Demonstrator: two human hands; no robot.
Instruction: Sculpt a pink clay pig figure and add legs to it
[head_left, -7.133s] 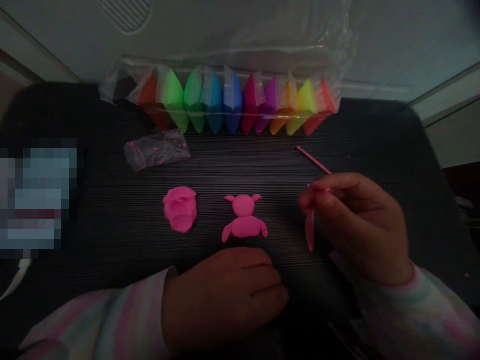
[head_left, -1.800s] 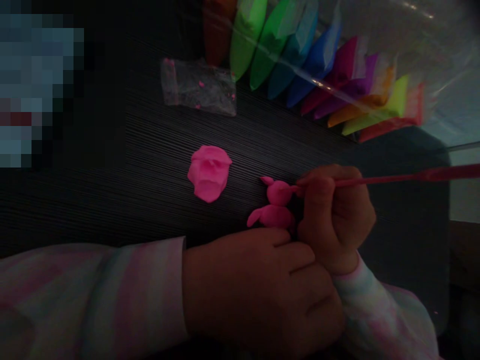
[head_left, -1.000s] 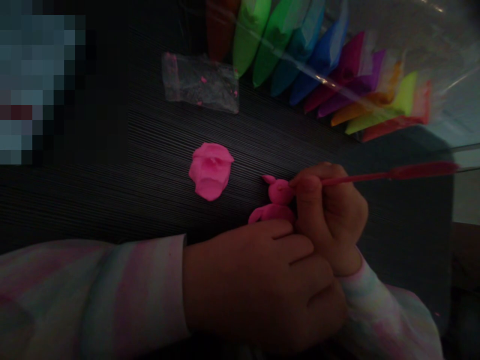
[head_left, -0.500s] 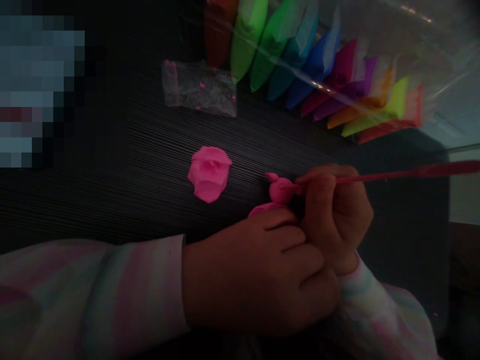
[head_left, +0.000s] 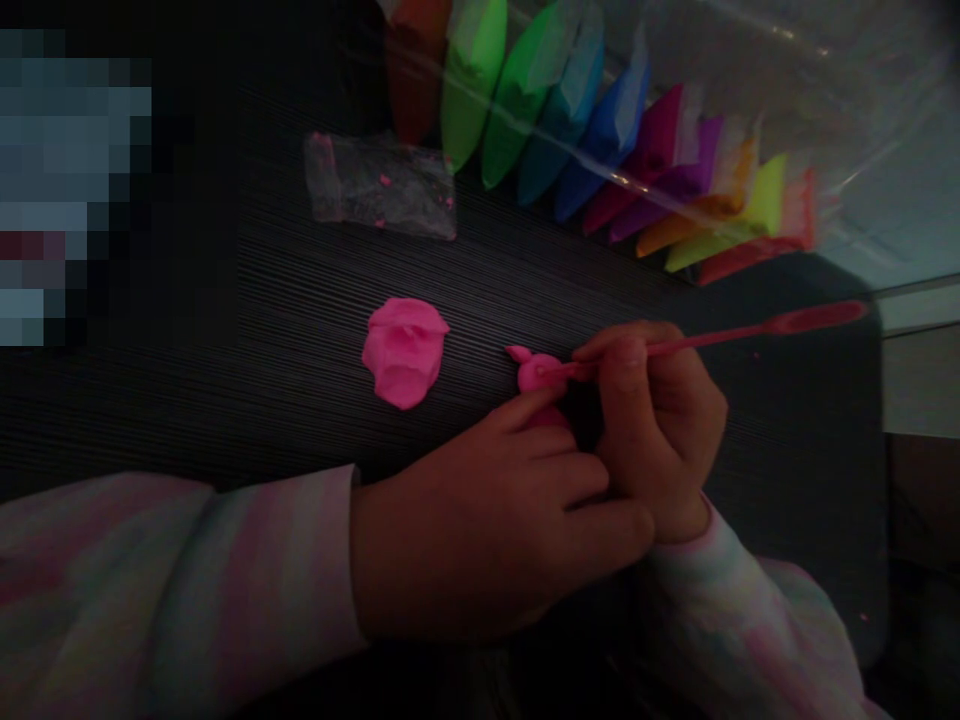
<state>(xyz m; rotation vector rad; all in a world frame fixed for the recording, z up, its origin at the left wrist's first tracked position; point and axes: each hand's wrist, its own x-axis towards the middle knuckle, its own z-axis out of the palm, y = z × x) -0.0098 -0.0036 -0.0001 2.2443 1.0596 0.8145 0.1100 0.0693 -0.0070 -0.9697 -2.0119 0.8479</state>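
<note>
A small pink clay figure [head_left: 534,372] with ears lies on the dark ribbed table [head_left: 247,340]. My right hand [head_left: 660,425] pinches a thin pink modelling tool [head_left: 750,330] whose tip presses against the figure's head. My left hand [head_left: 487,520] lies over the figure's body, fingers pressed together and holding it down; the body is mostly hidden. A loose lump of pink clay [head_left: 403,350] sits a little to the left, apart from both hands.
A row of coloured clay packets in a clear plastic bag [head_left: 600,140] lies along the far side. An empty clear pouch with pink specks [head_left: 379,186] lies behind the lump. The table's right edge [head_left: 877,480] is close.
My left hand has slid forward over the figure's body, covering its arms. The tool's tip has moved onto the head. The view has shifted slightly.
</note>
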